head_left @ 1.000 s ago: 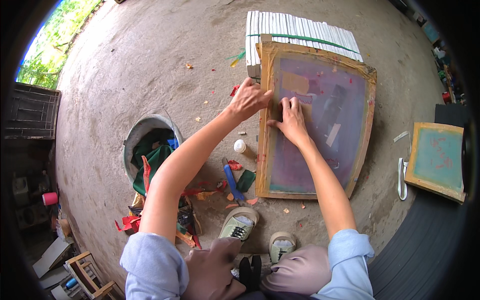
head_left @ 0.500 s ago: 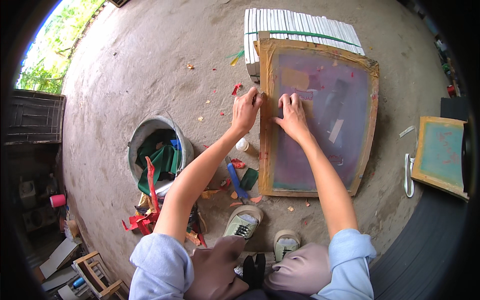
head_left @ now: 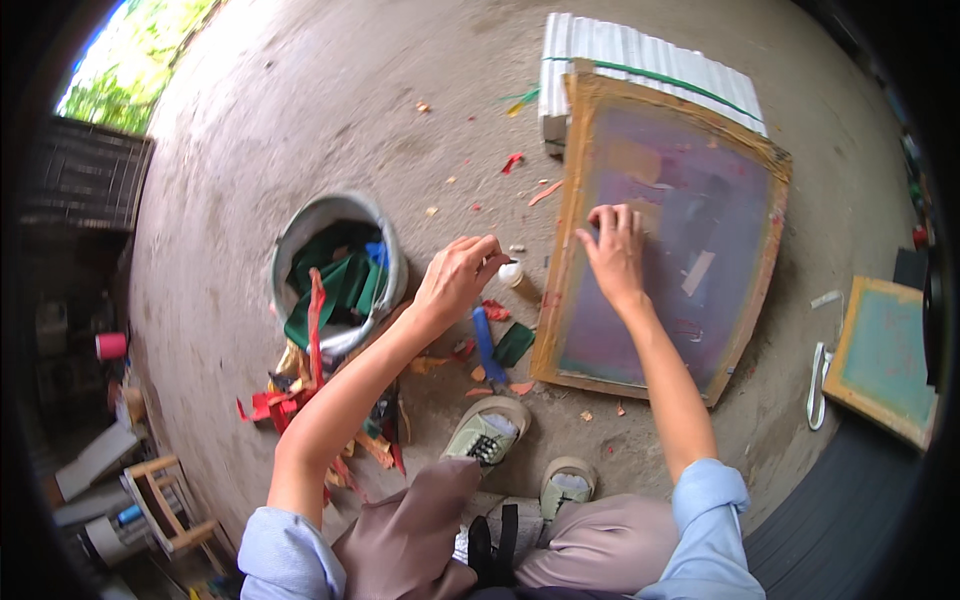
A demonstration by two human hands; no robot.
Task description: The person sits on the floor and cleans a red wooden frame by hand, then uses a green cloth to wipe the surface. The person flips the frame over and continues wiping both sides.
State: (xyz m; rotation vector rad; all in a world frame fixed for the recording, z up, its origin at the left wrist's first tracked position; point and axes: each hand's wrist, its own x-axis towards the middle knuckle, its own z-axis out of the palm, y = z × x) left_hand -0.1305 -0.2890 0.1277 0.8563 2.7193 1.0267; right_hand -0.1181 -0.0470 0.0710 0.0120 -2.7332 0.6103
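A wood-framed printing screen [head_left: 690, 300], its mesh purplish and its border covered in brown tape, lies tilted with its far end up by a strapped stack of white boards [head_left: 640, 55]. My right hand [head_left: 617, 250] rests on the mesh near its left side, fingers bent and thumb apart, holding nothing visible. Off the screen's left edge, my left hand [head_left: 460, 280] is pinched above the floor. Something small and dark shows at its fingertips, too small to name. Close by it stands a bottle [head_left: 522, 282] with a white cap.
A grey bucket [head_left: 393, 250] with green cloth stands at left, red and orange scraps [head_left: 285, 405] piled before it. A blue-handled tool [head_left: 487, 345] and a green piece [head_left: 514, 345] lie near my shoes [head_left: 490, 432]. A smaller screen [head_left: 885, 350] is at right.
My left hand has drawn away from the screen's edge, toward the bucket and nearer to me. A reddish strip now lies on the floor beside the screen. My right hand stays on the mesh.
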